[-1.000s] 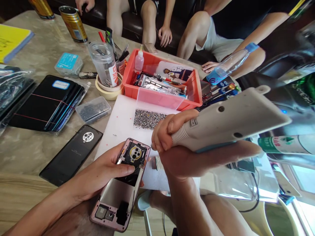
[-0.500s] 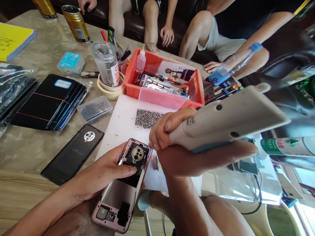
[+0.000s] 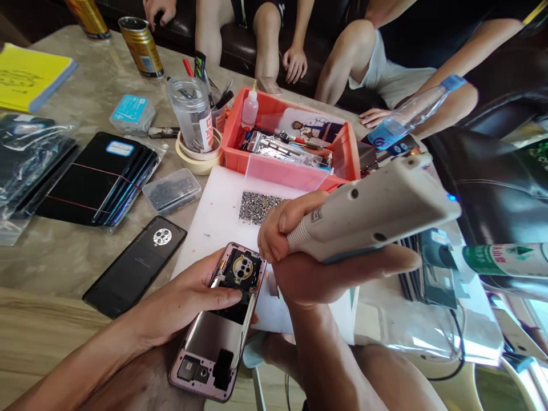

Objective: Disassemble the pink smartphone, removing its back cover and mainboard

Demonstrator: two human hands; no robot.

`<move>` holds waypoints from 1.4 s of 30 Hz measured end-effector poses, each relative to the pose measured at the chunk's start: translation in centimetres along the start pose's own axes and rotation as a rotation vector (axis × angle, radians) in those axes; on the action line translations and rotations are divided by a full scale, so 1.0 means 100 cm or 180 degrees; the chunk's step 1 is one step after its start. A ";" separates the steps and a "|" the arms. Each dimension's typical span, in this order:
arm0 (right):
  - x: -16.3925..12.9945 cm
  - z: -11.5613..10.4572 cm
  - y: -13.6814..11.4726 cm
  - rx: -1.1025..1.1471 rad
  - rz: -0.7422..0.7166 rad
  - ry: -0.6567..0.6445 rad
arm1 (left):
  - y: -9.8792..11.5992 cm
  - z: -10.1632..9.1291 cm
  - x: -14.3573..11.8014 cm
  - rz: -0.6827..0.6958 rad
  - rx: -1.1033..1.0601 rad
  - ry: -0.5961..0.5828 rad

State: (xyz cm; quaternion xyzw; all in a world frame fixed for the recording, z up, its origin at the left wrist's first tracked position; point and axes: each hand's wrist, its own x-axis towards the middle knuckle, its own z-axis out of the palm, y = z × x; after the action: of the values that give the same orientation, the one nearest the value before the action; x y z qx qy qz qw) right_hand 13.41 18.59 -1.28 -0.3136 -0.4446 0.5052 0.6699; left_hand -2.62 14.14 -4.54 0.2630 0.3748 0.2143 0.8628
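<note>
My left hand [image 3: 184, 302] is closed round a smartphone [image 3: 205, 342] with its back off. Its pink frame, round camera module and inner parts show, and my thumb lies across the middle. My right hand [image 3: 308, 279] grips a grey electric screwdriver [image 3: 368, 197], fingers curled round its ribbed nose by the phone's upper right edge. A blue light glows at the tool's rear end. The bit is hidden behind my fingers. On the table, left of the phone, lies a dark back cover [image 3: 132, 274] with a round camera ring.
Many small screws [image 3: 259, 208] lie on a white mat [image 3: 214, 194]. Behind stands a red bin [image 3: 291, 171] of tools. Leftward are a clear screw box [image 3: 171, 191], tape rolls [image 3: 197, 162] with a jar [image 3: 192, 114], and bundled dark panels [image 3: 89, 188]. Other people sit opposite.
The scene has shifted slightly right in view. The screwdriver's rear end has swung a little left, and a blue light now shows on it. Both hands keep their holds.
</note>
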 end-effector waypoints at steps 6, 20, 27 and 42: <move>0.002 0.000 -0.005 0.0109 0.0054 0.0014 | 0.000 0.000 0.001 0.0262 0.0266 0.0123; 0.011 0.009 -0.025 0.0047 0.0243 0.0267 | 0.003 0.002 0.001 0.0234 0.0091 -0.0191; 0.009 0.007 -0.034 0.0007 0.0605 -0.0016 | 0.001 0.000 0.003 0.0322 0.0016 -0.0218; 0.003 0.010 -0.026 0.0008 0.0674 -0.0137 | -0.001 -0.002 0.003 0.0244 -0.0117 -0.0317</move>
State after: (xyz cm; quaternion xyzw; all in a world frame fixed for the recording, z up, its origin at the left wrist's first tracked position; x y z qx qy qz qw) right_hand 13.53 18.12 1.50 -0.3470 -0.4227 0.5804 0.6034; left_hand -2.59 14.32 -4.91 0.2717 0.3171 0.2406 0.8762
